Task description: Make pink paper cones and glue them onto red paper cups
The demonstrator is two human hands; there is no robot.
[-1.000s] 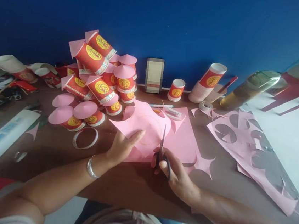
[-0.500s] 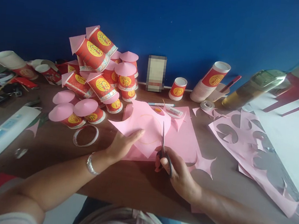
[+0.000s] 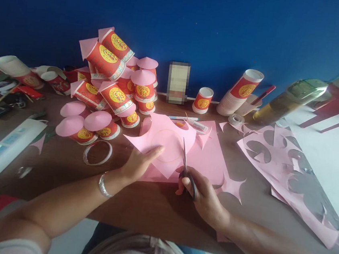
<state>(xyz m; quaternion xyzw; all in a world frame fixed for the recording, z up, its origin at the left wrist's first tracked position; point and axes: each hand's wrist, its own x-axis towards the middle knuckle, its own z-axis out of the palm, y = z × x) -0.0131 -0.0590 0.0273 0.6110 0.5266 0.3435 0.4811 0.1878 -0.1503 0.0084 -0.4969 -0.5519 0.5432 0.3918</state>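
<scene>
Pinched between the thumb and fingers of my left hand (image 3: 142, 162) is a piece of pink paper (image 3: 169, 133) with a faint circle drawn on it and curved cut edges. My right hand (image 3: 208, 191) grips a pair of scissors (image 3: 185, 167) by dark handles, the blades pointing up at the paper's right edge. Whether the blades are apart is hard to make out. Beneath lies a larger pink sheet (image 3: 211, 155) on the dark table. A pointed pink offcut (image 3: 232, 187) rests beside my right hand.
Red paper cups with pink cone tops (image 3: 116, 97) are piled at the back left. Further right stand a single cup (image 3: 203, 100), a leaning cup stack (image 3: 241, 92), a tape roll (image 3: 236, 119) and a bottle (image 3: 290, 100). Pink sheets with round holes (image 3: 285, 175) cover the right side.
The paper's right part has flattened slightly, showing more of the drawn circle. The scissors have shifted very slightly to the right. My left hand keeps its hold.
</scene>
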